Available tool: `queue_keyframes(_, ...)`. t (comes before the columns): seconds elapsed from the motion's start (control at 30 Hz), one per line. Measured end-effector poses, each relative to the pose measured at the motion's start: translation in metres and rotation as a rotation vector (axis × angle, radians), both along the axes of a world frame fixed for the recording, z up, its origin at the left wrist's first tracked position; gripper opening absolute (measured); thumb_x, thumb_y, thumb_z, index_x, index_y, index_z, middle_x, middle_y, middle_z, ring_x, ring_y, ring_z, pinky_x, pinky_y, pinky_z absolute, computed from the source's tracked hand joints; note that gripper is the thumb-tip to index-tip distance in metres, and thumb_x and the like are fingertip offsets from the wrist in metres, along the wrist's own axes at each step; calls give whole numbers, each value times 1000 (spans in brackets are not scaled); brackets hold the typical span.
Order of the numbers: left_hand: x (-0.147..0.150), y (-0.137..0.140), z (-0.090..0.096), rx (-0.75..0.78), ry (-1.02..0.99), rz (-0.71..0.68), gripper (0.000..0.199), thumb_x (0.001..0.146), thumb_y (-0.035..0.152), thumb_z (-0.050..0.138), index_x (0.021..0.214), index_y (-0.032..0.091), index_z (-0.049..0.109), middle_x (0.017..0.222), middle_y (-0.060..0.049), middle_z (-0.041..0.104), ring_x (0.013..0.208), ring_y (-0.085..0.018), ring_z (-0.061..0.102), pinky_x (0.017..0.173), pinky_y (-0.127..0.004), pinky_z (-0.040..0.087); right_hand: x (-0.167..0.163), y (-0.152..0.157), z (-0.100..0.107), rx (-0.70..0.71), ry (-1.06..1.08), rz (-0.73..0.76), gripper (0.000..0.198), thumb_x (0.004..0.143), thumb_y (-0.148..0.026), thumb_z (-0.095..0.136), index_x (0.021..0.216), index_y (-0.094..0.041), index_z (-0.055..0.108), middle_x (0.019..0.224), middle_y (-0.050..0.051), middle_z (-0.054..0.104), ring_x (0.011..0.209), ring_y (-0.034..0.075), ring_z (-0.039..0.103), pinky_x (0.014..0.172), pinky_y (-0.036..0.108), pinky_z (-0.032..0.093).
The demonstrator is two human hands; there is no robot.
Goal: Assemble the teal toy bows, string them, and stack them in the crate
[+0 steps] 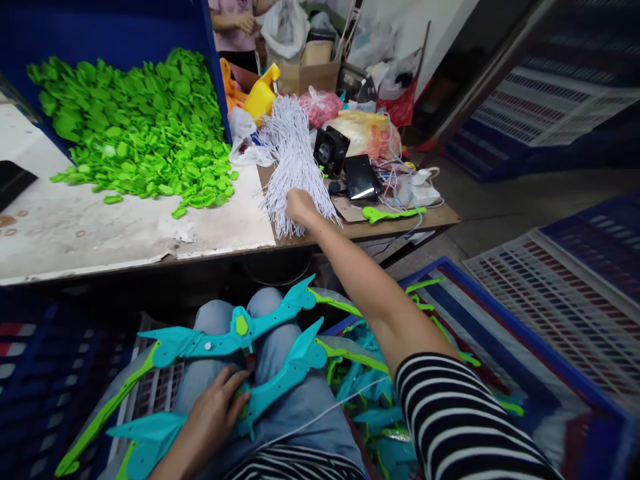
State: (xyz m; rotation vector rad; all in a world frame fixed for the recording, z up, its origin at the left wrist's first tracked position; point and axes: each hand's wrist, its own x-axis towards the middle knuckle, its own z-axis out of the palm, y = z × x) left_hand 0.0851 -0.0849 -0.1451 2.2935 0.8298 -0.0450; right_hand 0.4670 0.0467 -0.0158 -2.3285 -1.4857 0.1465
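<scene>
Two turquoise toy bows with lime-green limbs lie across my lap. My left hand [216, 401] is wrapped over the middle of the nearer toy bow [283, 387]. The farther toy bow [217, 341] rests over my knees, a green piece at its centre. A thin white string runs from my lap toward the right. Stretched forward to the bench, my right hand [301, 205] is closed at the near end of a bundle of white strings [293, 153]. Its fingertips are partly hidden, with strings at them.
A blue bin [217, 80] on its side spills green plastic pieces [150, 140] over the bench [120, 233]. Right of the strings are a black fan [331, 150], a power strip [423, 190] and cables. A blue crate [595, 427] holds more bows. Another person [235, 27] stands behind.
</scene>
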Motion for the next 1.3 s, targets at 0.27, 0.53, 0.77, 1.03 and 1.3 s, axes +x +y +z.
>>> queue_keyframes(0.27,38,13,25,70,-207,-38,45,86,42,49,124,19,56,124,-12,59,115,-27,56,97,-43,47,5,-201,-33,56,1047,-86,30,58,-39,78,66,-14,64,52,0,60,44,8,51,41,20,38)
queue_keyframes(0.53,98,-27,26,-374,-133,-245,48,83,41,52,124,17,56,121,-10,62,113,-25,56,102,-41,42,-22,-325,-91,406,1067,-479,36,52,-44,81,65,-17,62,54,-1,63,51,12,59,50,25,49)
queue_keyframes(0.77,145,-23,26,-440,-105,-189,30,80,36,54,98,17,69,99,-7,71,93,-22,64,87,-32,48,-30,-330,-127,493,925,-583,28,59,-43,74,67,-19,63,57,0,62,56,15,60,57,29,51)
queue_keyframes(1.03,235,-52,-7,-1077,-17,152,12,79,14,59,87,10,67,60,0,61,50,-9,54,50,-19,41,-32,-330,-147,457,751,-531,25,69,-43,65,73,-19,64,65,2,64,62,16,59,60,29,49)
queue_keyframes(1.3,273,-72,-25,-1337,-1,165,11,87,14,53,86,9,63,64,-3,63,55,-8,60,57,-18,48,-36,-331,-150,382,467,-395,17,80,-35,58,74,-21,66,84,5,67,81,20,61,77,35,50)
